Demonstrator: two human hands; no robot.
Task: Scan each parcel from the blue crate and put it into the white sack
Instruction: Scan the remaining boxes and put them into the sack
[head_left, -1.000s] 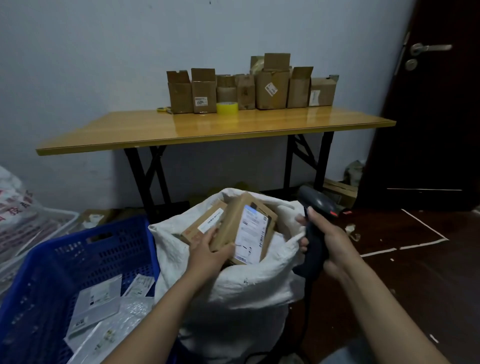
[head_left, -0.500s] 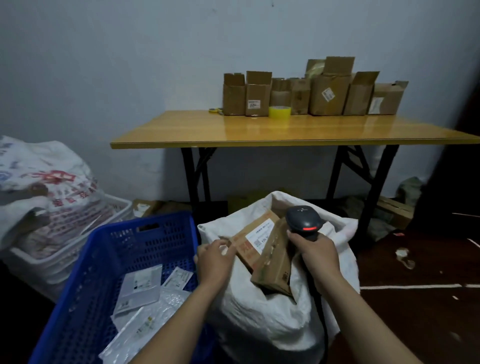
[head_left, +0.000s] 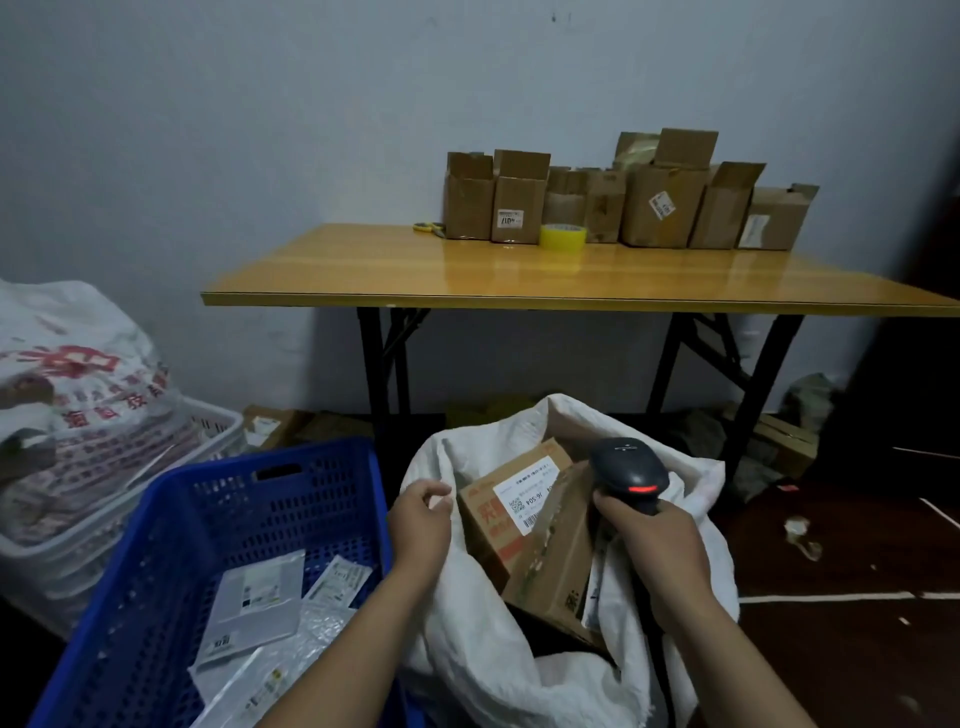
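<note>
The white sack (head_left: 467, 644) stands open at bottom centre with two cardboard parcels in its mouth: one with a white label (head_left: 511, 499) and a plain one (head_left: 558, 561) leaning in front of it. My right hand (head_left: 654, 545) grips a black barcode scanner (head_left: 631, 475) with a red light, held over the sack. My left hand (head_left: 421, 519) hovers at the sack's left edge, fingers loosely curled, holding nothing. The blue crate (head_left: 171, 530) at bottom left holds several flat plastic mailers (head_left: 257, 597).
A wooden folding table (head_left: 571, 280) stands behind the sack, with a row of cardboard boxes (head_left: 623, 197) and a yellow tape roll (head_left: 563, 238). At left, a white basket (head_left: 104, 525) carries a printed bag (head_left: 67, 364). Dark floor lies at right.
My left hand has let go of the plain parcel, which now rests in the sack, and has drawn back to the sack's left edge. The view has swung left.
</note>
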